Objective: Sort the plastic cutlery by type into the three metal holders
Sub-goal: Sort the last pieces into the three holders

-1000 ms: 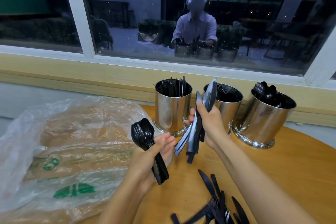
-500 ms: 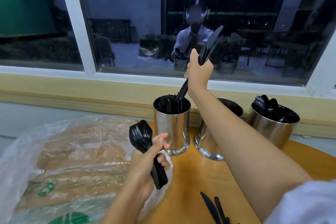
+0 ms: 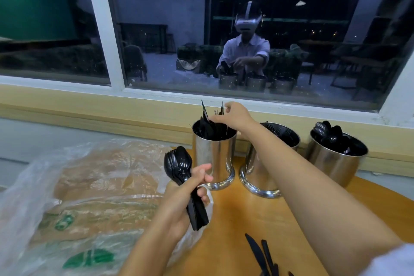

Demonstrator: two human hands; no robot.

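Observation:
Three shiny metal holders stand in a row on the round wooden table (image 3: pixel 235 226). The left holder (image 3: pixel 212 159) has black knives (image 3: pixel 207 123) standing in it. My right hand (image 3: pixel 234 117) hovers over its rim, fingers stretched out against the knife tops. The middle holder (image 3: pixel 255 177), partly behind my right forearm, contains forks. Black spoons fill the right holder (image 3: pixel 333 161). My left hand (image 3: pixel 183 199) grips a stacked bundle of black spoons (image 3: pixel 178 163) by the handles, bowls up, just left of the left holder.
A few loose black knives (image 3: pixel 257 253) lie on the table near the bottom edge. A clear plastic bag (image 3: pixel 89 197) with brown paper bags inside covers the left side. A wooden ledge and a dark window run behind the holders.
My right hand came down from high above the left holder to its rim, and the bundle of knives it held now stands inside. The left hand has kept its spoons.

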